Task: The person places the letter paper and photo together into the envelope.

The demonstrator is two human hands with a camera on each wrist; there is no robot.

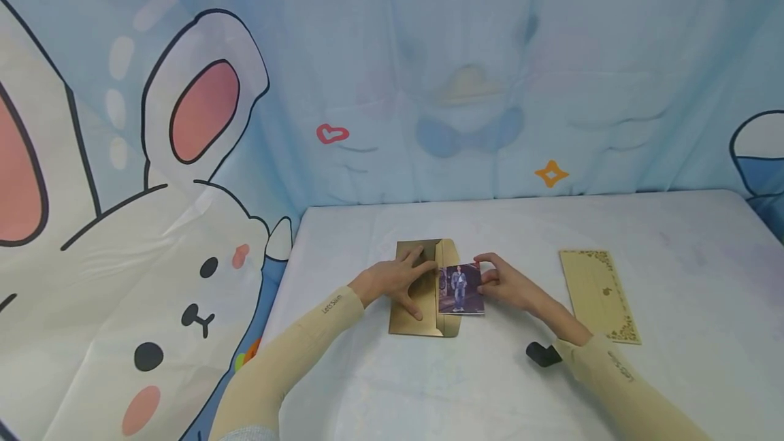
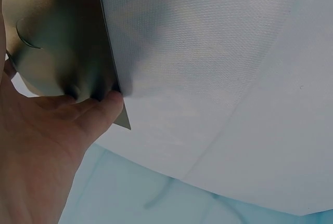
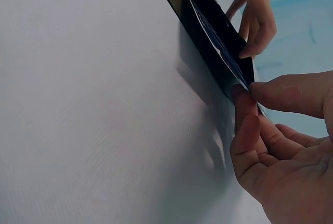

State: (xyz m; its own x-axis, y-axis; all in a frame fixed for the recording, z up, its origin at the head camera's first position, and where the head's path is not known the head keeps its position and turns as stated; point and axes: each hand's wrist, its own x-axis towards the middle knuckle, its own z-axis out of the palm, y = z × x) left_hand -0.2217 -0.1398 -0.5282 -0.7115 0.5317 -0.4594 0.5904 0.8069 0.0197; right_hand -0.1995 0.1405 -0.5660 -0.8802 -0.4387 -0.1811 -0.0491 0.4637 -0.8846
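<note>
A gold envelope (image 1: 407, 325) lies on the white table with its flap opened out to the right. My left hand (image 1: 398, 281) rests on it, fingers spread; in the left wrist view the fingertips press near the edge of the envelope (image 2: 62, 26). My right hand (image 1: 510, 286) pinches the right edge of a small photo (image 1: 470, 295) of a standing person against a dark ground. The photo's left part overlaps the flap in the head view. Seen from the right wrist, the thumb and fingers grip the end of the photo (image 3: 214, 39), which stands tilted over the envelope.
A pale yellow card (image 1: 597, 298) with brown ornamental corners lies to the right, beyond my right forearm. A small black object (image 1: 542, 354) sits beside the right sleeve. Behind the white table (image 1: 367, 393) hangs a blue cartoon curtain (image 1: 465, 33).
</note>
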